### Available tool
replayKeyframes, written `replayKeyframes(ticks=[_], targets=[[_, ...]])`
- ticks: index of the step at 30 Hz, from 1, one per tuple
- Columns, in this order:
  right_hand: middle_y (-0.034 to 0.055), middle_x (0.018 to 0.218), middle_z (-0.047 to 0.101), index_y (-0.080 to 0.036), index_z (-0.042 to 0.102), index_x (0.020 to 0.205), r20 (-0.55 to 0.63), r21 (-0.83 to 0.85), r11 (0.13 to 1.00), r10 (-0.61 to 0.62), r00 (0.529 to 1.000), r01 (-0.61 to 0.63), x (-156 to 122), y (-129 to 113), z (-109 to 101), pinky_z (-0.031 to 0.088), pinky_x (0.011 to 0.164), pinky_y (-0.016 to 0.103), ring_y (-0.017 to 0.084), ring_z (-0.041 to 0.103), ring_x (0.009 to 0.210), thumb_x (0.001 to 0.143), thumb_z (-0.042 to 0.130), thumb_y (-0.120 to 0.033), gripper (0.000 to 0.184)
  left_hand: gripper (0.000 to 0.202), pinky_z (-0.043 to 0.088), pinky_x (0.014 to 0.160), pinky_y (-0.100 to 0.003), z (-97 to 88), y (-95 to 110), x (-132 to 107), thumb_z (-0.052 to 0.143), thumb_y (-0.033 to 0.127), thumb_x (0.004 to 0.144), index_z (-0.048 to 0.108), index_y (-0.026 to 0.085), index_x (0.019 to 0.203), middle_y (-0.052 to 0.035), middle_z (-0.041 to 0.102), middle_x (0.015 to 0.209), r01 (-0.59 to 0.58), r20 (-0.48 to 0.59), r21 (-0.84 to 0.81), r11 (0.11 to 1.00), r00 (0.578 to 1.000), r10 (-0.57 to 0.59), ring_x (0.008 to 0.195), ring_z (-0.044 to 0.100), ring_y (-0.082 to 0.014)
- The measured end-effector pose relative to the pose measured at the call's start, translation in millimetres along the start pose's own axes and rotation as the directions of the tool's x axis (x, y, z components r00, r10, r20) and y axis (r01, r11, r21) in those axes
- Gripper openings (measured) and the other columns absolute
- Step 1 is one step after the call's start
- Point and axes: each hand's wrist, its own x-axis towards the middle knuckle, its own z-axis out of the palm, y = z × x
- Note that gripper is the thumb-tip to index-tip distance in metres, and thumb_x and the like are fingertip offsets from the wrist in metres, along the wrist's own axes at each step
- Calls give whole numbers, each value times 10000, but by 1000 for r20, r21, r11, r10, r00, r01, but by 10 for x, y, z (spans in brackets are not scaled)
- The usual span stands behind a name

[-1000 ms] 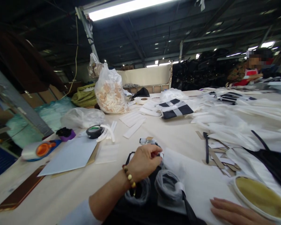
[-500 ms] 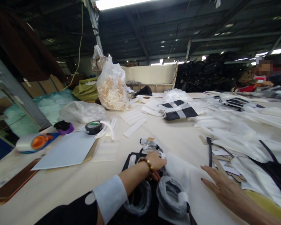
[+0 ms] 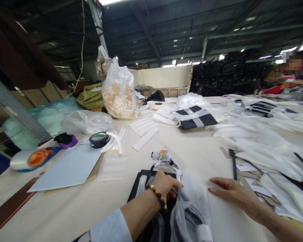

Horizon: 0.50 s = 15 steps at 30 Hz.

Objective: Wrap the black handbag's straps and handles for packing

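Observation:
My left hand (image 3: 165, 185), with a bead bracelet on the wrist, rests curled on a black bag (image 3: 143, 181) near the table's front, its fingers closed on the bag's wrapped white handle (image 3: 166, 163) and the thin white wrapping (image 3: 192, 198). My right hand (image 3: 229, 191) lies flat and open on the white wrapping sheet just right of the bag, fingers stretched to the left. A clear-wrapped black strap (image 3: 189, 215) shows in front of the left hand.
A blue-grey board (image 3: 68, 166), a tape dispenser (image 3: 30, 158), a black tape roll (image 3: 99, 139) and white strips (image 3: 143, 132) lie left. A plastic bag of tan pieces (image 3: 120, 92) stands behind. White wrapped items (image 3: 262, 137) pile right. Another person (image 3: 291, 72) works far right.
My right hand slid forward and left onto the white wrapping beside the bag. My left hand shifted slightly down onto the bag, gathering the wrapping.

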Motion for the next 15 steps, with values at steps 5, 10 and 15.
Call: replayKeyframes(ticks=[5,10,15], targets=[[-4,717,660,-153,647,795,116,230,968,77,990,-102,-15,-132,-117,430,591,231,156,590,638,679,643,-411,283,170,188,364,-203,26,36,-44,573,106,555,429,175,612,64,398,366,124,-70,-125,984,988,-134,344,382,-92],[-11,669,633,-139,654,766,110,187,976,91,990,-110,-3,-129,-178,394,548,200,127,555,598,636,684,-415,306,158,144,355,-219,19,37,-57,582,73,538,452,162,524,60,355,289,118,-102,-193,974,985,-140,289,284,-77],[-3,656,627,-132,664,770,173,214,970,79,982,-116,2,-266,-28,383,542,206,130,537,584,599,702,-428,343,167,175,369,-203,-38,40,-38,544,120,619,480,124,465,16,403,349,173,11,-319,932,984,-179,333,360,-74]])
